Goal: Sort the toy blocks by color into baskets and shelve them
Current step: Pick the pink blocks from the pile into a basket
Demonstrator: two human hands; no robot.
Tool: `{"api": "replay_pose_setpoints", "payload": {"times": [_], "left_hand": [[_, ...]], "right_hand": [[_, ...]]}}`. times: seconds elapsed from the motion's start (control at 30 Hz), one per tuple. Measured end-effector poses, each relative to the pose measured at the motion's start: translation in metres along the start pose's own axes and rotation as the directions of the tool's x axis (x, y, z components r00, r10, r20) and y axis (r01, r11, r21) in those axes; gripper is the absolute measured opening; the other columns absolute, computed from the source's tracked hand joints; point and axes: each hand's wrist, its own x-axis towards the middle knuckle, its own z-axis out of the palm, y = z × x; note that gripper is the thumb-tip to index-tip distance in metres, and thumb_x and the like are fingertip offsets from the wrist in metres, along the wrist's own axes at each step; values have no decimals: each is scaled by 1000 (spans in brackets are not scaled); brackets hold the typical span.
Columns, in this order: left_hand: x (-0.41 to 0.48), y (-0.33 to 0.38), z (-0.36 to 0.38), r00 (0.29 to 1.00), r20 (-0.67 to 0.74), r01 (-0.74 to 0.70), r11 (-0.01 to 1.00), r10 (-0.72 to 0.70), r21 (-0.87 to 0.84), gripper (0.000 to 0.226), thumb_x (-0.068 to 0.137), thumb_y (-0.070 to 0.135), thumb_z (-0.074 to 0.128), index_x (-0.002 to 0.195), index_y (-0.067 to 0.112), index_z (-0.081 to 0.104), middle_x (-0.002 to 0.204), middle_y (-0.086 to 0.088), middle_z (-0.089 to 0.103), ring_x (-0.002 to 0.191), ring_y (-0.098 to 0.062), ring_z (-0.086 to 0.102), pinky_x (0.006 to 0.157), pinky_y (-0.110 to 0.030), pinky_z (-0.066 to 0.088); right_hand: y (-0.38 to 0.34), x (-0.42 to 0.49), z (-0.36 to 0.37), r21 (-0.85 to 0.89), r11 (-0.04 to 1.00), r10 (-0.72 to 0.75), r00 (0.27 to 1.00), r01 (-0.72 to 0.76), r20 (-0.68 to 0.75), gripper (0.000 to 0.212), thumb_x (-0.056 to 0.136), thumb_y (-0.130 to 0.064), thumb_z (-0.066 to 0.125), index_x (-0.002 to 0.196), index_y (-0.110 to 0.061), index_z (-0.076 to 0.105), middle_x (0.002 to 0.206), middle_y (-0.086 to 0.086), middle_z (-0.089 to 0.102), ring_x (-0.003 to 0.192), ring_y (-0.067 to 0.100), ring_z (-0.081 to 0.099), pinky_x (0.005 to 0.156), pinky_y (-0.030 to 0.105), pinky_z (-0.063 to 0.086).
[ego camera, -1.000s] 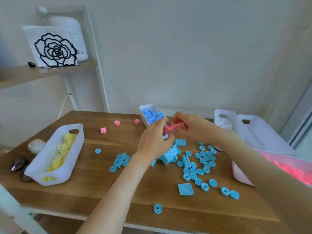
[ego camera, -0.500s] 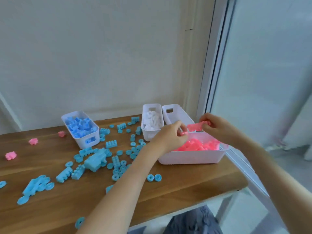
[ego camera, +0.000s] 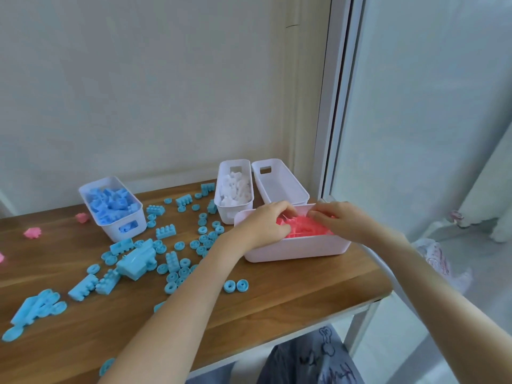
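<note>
Left hand: over the pink basket, fingers bent down into the pink blocks; grip narrow, cannot tell whether it pinches a piece.
Right hand: at the basket's far right corner, fingertips curled onto the same heap; grip equally unclear.
Pink basket position: near the worktop's right edge.
Blue basket: by the far edge, filled.
Loose blue blocks: scattered mid-worktop.
Stray pink pieces: left end.
</note>
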Motion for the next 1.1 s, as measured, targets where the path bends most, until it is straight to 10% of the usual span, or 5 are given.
{"api": "replay_pose_setpoints", "payload": {"times": [0.2, 0.33, 0.53, 0.77, 1.1], "left_hand": [[-6, -4, -4, 1000, 24, 10, 1000, -10, 24, 31, 93, 16, 56, 123, 21, 56, 122, 4, 60, 110, -9, 55, 95, -27, 48], [-12, -10, -6, 1000, 2, 10, 997, -10, 82, 28, 95, 19, 55, 123, 20, 56, 122, 4, 60, 104, -5, 54, 86, -16, 44], [-18, -15, -8, 999, 10, -34, 982, 33, 184, 39, 92, 25, 58, 131, 27, 49, 121, 6, 52, 106, -3, 48, 88, -19, 43], [-24, -20, -5, 994, -84, -43, 958, 69, 283, 38, 93, 31, 55, 131, 28, 51, 129, 6, 41, 122, -9, 35, 98, -24, 35], [-33, -19, -19, 993, -94, -74, 991, 64, -108, 44, 96, -3, 39, 130, 22, 51, 131, 5, 54, 119, -2, 49, 80, -9, 48]], "right_hand": [[-3, -2, -1, 317, 948, 25, 982, 37, -189, 32, 97, -4, 38, 117, -20, 58, 95, -8, 65, 87, 13, 61, 80, 27, 48], [11, -2, 0, 173, 984, 108, 909, -40, -403, 28, 92, 2, 41, 107, -10, 63, 106, 5, 64, 104, 24, 54, 88, 32, 41], [8, -8, -4, -134, 979, 168, 981, -154, 95, 22, 90, -27, 58, 111, -23, 64, 130, 1, 44, 121, 22, 36, 106, 39, 33], [2, 0, -3, -56, 989, 144, 966, -135, 215, 39, 87, -8, 58, 118, -31, 64, 127, -1, 38, 107, 13, 35, 89, 19, 35], [-19, 4, 1, 11, 1000, 30, 996, -29, -80, 30, 92, -3, 44, 102, -14, 70, 118, 7, 56, 109, 22, 53, 91, 22, 36]]}}
